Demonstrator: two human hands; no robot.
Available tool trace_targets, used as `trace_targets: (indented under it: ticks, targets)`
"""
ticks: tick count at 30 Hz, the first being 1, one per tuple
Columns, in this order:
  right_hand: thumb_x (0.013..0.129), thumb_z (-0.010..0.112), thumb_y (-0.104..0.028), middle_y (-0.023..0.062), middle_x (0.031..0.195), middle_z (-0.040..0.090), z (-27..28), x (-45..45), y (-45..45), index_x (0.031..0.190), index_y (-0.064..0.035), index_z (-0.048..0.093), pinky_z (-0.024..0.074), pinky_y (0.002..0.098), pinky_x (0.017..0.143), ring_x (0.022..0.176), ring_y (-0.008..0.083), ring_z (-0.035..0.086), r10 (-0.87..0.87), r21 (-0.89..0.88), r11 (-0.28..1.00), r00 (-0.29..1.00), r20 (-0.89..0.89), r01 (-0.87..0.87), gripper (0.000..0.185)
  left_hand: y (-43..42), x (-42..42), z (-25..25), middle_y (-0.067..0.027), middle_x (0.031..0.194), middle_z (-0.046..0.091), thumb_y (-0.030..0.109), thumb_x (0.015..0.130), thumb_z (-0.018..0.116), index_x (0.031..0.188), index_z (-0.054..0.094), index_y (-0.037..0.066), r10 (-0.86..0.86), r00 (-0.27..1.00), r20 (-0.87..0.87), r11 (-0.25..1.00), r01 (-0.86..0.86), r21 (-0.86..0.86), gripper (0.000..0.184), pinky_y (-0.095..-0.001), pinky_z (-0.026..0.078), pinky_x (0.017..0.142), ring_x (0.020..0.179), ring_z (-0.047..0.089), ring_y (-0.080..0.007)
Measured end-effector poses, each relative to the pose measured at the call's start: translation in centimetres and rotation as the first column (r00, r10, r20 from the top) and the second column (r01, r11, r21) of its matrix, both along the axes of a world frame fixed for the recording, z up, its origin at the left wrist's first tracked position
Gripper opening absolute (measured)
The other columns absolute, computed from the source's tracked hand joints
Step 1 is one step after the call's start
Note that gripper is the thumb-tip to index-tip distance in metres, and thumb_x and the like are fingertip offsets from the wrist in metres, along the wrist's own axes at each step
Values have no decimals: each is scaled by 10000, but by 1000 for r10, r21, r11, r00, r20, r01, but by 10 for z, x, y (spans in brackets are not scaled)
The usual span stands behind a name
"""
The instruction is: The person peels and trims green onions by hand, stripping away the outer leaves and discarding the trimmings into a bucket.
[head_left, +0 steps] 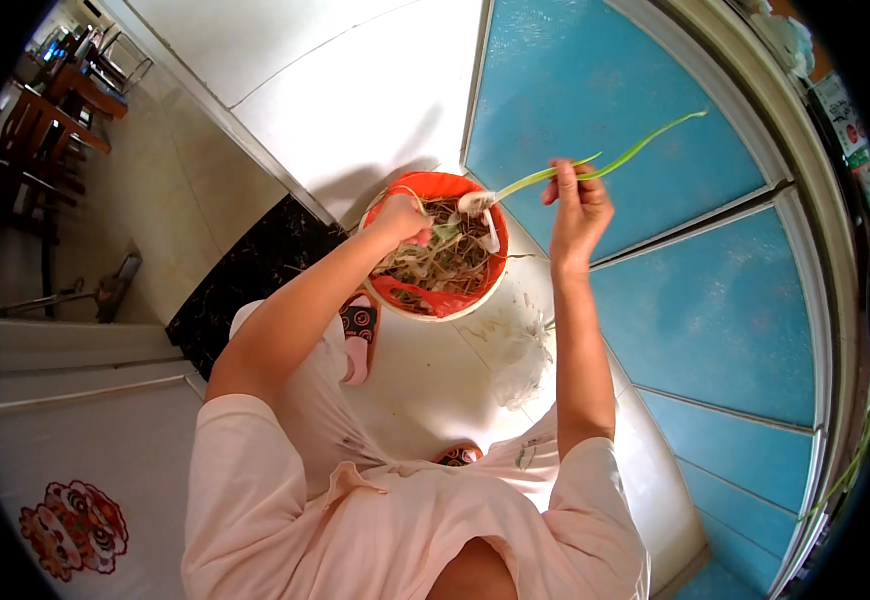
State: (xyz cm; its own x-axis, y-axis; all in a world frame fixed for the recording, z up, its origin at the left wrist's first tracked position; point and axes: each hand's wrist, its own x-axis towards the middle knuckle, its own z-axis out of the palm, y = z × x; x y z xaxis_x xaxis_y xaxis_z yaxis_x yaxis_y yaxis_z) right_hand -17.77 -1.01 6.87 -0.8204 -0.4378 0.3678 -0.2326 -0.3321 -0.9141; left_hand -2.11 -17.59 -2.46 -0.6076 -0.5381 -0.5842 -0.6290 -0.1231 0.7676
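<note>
My right hand pinches the green leaves of a spring onion between thumb and fingers. Its white bulb end points left, above the rim of a round waste bin lined with an orange-red bag. Over the bin's left side, my left hand is closed, fingers pressed together; a thin pale strand shows beside it, but what it grips is mostly hidden. Dry peelings and withered leaves fill much of the bin.
Blue cabinet doors stand close on the right. A clear plastic bag lies on the floor near my right forearm. Slippered feet are below. Wooden chairs stand at the far left, with greens at the counter's right edge.
</note>
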Motion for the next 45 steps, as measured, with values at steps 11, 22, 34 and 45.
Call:
trace_targets:
  ticks: [11,22,34,45]
  targets:
    - [895,593,-118,23,633,560,9,-10,5,840,26,634,397,210,486,528,75,503,19,22,1000,1000,-4,-19,159,23,-24,79,-102,897,644,215,794,670,962,631,34,-451,882,-139,468,100,-878,250,-366,485,679,743,628,-251]
    - [856,650,-144,-11,711,605,-33,22,-9,901,-5,672,426,215,573,635,53,503,300,294,908,953,41,-299,148,26,-19,72,-116,744,639,29,815,579,898,631,0,-645,659,-389,596,114,-795,102,-310,471,558,608,617,-206]
    - [888,600,-128,-5,666,544,-48,30,-5,849,14,647,313,190,442,502,37,420,63,131,987,981,186,-88,155,11,-1,55,-127,669,603,45,792,582,823,604,16,-667,677,-311,455,41,-889,48,-368,448,576,613,587,-291]
    - [888,591,-84,-13,641,537,-68,49,-5,848,15,631,317,178,443,503,32,428,-40,1,999,959,281,42,114,7,3,27,-126,676,585,81,805,574,812,593,12,-638,727,-256,467,100,-879,71,-388,437,581,646,584,-305]
